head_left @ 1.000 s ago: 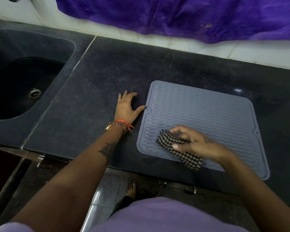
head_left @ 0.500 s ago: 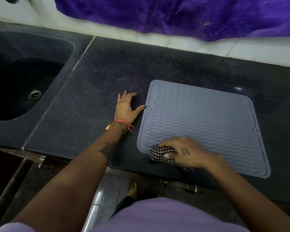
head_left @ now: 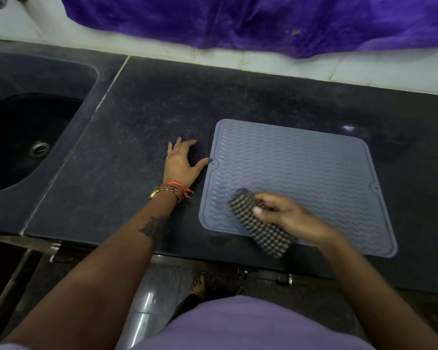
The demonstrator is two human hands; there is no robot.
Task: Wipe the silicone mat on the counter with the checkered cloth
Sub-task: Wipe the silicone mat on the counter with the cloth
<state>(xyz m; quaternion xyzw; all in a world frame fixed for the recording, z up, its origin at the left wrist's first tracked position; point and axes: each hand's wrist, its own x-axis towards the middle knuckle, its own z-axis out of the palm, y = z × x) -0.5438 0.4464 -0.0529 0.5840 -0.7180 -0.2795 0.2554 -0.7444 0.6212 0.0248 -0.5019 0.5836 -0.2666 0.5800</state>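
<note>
one silicone mat (head_left: 301,178) is lying flat on the dark speckled counter (head_left: 149,109), out toward the right and close to the front edge. it's blue-grey, roughly square with rounded corners, a raised rim running round it and rows of wavy ridges across the whole face; a small notch with a hole is sitting on the left edge and another on the right edge. one checkered cloth (head_left: 261,229), dark with a fine pale check, is bunched into a longish wad and resting on the mat's near left part, its lower end reaching the mat's front edge. it's looking a bit blurred.

two hands are showing. the right hand (head_left: 286,214) is gripping the cloth, fingers curled over the top of it and thumb tucked against its side. the left hand (head_left: 181,164) is lying flat on the counter just beside the mat, fingers stretched out and holding nothing, the thumb tip touching the mat's left edge by the notch. a few bangles (head_left: 168,190) and an orange thread are circling that wrist.

one sink (head_left: 23,137) is sitting sunk into the counter at far left, well apart from the mat. one purple cloth (head_left: 250,21) is hanging along the wall behind.
</note>
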